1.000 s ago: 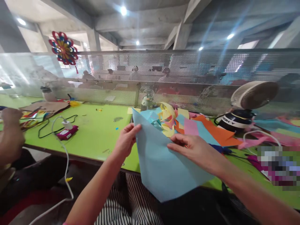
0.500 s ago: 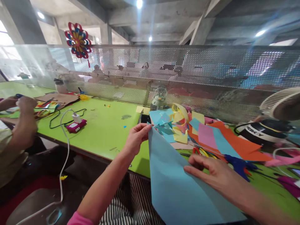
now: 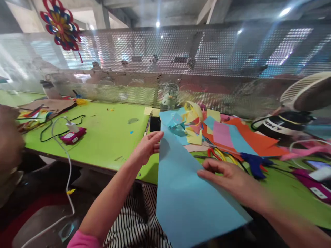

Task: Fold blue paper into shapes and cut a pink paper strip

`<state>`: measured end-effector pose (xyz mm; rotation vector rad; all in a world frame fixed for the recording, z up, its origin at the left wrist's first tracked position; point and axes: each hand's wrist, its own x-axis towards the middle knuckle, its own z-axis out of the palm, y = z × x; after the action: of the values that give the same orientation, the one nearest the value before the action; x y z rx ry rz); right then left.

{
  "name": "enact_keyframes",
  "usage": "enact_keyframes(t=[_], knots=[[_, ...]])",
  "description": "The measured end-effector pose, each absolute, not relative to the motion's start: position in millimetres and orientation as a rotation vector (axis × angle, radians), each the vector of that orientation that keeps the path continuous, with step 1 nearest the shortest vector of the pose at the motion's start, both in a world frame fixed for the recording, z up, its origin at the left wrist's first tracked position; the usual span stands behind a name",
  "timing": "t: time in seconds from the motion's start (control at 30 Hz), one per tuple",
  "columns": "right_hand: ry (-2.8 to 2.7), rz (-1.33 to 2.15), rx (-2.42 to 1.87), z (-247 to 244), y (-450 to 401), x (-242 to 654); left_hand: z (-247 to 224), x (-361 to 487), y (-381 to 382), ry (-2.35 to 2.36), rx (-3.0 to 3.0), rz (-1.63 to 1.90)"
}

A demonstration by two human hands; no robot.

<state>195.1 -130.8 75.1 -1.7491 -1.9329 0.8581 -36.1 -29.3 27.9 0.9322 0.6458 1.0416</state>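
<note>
A light blue sheet of paper [image 3: 186,193] hangs tilted in front of me, over the near edge of the table. My left hand [image 3: 150,146] pinches its upper corner between thumb and fingers. Along the slanting right edge, my right hand [image 3: 227,177] has its thumb on the paper's face and its curled fingers at the edge. Beyond the sheet lie blue and yellow paper pieces [image 3: 195,119]. Red-handled and yellow-handled tools [image 3: 219,154] and a blue glue gun [image 3: 254,164] rest close to my right hand.
Orange paper [image 3: 256,137] lies under pink and blue strips. A phone [image 3: 155,124] and a small fan [image 3: 170,98] stand behind the left hand. A magenta power socket [image 3: 73,136] trails a white cable. At far left is a co-worker's blurred arm [image 3: 10,134].
My view has tipped down and shifted a little to the right. Both hands keep their places on the blue paper, and its lower right corner has risen slightly. The co-worker's arm has moved.
</note>
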Motion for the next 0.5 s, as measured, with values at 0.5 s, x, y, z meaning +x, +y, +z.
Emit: enact_keyframes(t=[0.5], knots=[[-1.350,1.251,-1.462,83.6,-85.0,176.8,5.2,-1.0,-53.5,0.705,1.214,0.536]])
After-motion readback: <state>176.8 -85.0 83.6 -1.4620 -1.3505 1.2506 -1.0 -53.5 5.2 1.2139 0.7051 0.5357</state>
